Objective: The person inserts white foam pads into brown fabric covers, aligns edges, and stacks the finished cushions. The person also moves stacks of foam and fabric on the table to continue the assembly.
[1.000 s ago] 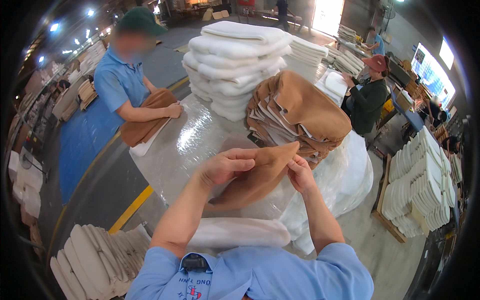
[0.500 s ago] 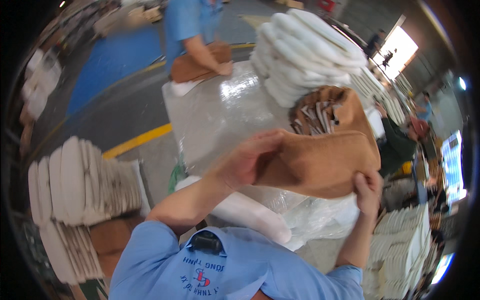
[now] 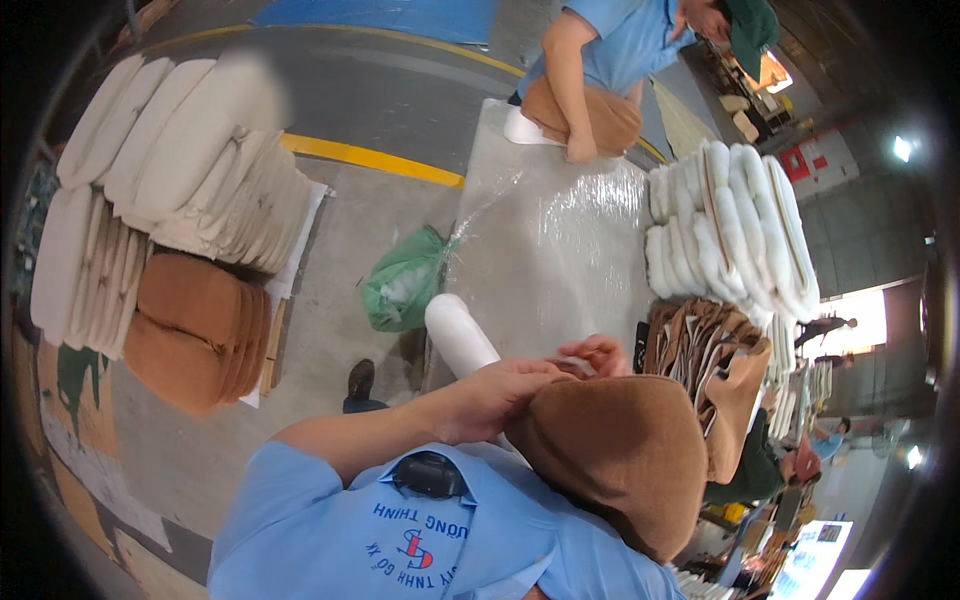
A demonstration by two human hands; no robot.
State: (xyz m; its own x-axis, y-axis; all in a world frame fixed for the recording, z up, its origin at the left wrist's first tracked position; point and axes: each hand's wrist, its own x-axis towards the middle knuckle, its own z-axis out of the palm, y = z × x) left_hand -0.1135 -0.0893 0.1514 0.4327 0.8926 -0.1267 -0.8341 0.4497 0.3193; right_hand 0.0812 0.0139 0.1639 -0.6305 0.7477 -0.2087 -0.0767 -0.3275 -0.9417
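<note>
The brown fabric cover [image 3: 625,455] is bulging close against the wearer's chest, and it serves as the landmark here. The left hand [image 3: 500,395] is closing over its upper left edge, fingers curled down onto the cloth and gripping it. The right hand [image 3: 600,352] is showing only as fingertips just above the cover's top edge; it is touching or pinching the rim, though how far it is open cannot be told, since the cover is hiding the palm. The cover's long axis is running from the hands at upper left down toward lower right, so the bulk of it is hanging away from both hands, with the left hand nearer its middle and the right nearer its far corner.

Just left of the cover, a white rolled pad [image 3: 458,335] is lying on the plastic-wrapped table [image 3: 550,240], its end pointing toward the left hand. Right of the cover, a stack of brown covers [image 3: 705,350] is sitting, and beyond that a pile of white cushions [image 3: 730,230]. Farther left, a green bag [image 3: 405,280] is resting on the floor. At the table's far end, another person's hand [image 3: 578,150] is pressing on a brown cushion [image 3: 585,115].
</note>
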